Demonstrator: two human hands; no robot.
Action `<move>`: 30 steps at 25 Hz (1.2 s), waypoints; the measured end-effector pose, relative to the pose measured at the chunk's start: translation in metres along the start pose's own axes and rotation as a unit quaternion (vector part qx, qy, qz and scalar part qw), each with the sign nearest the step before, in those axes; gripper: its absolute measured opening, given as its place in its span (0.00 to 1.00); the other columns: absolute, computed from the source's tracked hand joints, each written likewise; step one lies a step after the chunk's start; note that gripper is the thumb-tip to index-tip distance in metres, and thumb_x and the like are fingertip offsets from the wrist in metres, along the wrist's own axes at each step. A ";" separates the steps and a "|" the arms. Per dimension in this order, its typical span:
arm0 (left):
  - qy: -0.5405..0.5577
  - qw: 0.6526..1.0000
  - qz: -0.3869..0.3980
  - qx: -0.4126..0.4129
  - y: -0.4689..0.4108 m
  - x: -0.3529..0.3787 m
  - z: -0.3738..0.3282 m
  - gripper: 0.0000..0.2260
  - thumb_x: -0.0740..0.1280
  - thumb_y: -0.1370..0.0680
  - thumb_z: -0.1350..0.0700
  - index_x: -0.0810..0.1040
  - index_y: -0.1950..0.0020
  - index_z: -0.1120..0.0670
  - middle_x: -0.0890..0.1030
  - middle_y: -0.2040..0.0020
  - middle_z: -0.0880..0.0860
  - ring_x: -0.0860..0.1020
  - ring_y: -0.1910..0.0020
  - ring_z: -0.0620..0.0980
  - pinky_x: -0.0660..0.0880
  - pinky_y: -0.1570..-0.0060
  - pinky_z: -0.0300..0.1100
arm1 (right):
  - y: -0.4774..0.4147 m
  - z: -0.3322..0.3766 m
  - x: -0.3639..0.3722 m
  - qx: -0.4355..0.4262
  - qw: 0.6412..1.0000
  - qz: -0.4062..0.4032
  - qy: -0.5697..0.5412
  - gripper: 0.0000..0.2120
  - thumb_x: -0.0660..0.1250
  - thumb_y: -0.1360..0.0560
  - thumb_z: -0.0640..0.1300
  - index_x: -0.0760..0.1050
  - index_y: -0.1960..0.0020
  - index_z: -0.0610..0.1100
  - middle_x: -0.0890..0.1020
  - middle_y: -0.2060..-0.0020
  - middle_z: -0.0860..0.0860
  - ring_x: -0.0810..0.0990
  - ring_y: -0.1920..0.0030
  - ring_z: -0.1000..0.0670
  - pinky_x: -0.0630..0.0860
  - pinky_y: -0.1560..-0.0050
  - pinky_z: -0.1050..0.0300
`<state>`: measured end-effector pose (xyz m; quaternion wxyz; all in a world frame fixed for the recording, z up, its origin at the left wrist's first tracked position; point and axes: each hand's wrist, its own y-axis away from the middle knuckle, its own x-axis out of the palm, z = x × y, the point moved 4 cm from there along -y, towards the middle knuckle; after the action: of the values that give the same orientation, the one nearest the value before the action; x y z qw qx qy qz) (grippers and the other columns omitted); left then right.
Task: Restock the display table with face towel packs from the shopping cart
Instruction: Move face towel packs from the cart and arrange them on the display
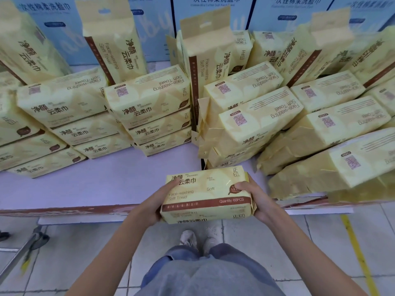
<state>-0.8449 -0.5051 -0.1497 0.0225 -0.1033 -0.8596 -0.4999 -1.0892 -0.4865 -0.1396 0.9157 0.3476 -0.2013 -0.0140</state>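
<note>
Head view shows the display table [96, 184], its lilac top crowded with stacked yellow towel packs [149, 107] in front of a row of blue cartons [213, 9]. Over the table's front edge, near the right-hand stacks, 1 face towel pack [207, 195] lies flat between 2 hands. The left hand [157, 201] grips its left end and the right hand [258, 201] its right end, thumbs on top.

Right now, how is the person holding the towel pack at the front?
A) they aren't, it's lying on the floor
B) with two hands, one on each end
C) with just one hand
B: the left hand and the right hand each grip one end of the face towel pack, holding it over the front edge of the display table.
</note>
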 end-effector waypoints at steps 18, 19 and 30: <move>-0.028 0.985 -0.029 0.169 -0.070 0.085 0.025 0.41 0.70 0.26 0.56 0.45 0.24 0.39 0.70 0.34 0.41 0.69 0.38 0.42 0.67 0.44 0.36 | -0.052 -0.017 -0.085 -0.037 0.971 -0.228 -0.068 0.20 0.66 0.25 0.41 0.71 0.33 0.44 0.80 0.44 0.47 0.80 0.49 0.52 0.77 0.57 0.58; 0.008 0.987 -0.044 0.155 -0.076 0.093 0.028 0.39 0.68 0.23 0.54 0.44 0.24 0.38 0.70 0.33 0.42 0.69 0.37 0.45 0.66 0.40 0.42 | -0.057 -0.017 -0.090 -0.045 0.971 -0.224 -0.077 0.20 0.66 0.25 0.39 0.71 0.34 0.44 0.80 0.44 0.47 0.80 0.50 0.53 0.77 0.53 0.58; 0.136 0.962 -0.157 0.180 -0.102 0.132 0.035 0.34 0.66 0.22 0.59 0.52 0.23 0.40 0.75 0.36 0.44 0.75 0.40 0.43 0.76 0.55 0.34 | -0.080 -0.021 -0.105 -0.041 0.958 -0.240 -0.154 0.27 0.70 0.27 0.39 0.68 0.30 0.45 0.77 0.36 0.48 0.76 0.37 0.50 0.72 0.34 0.52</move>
<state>-0.9918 -0.5034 -0.2350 0.0788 0.1073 -0.9295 -0.3440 -1.1681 -0.5164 -0.2432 0.8569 0.3416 -0.2495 -0.2945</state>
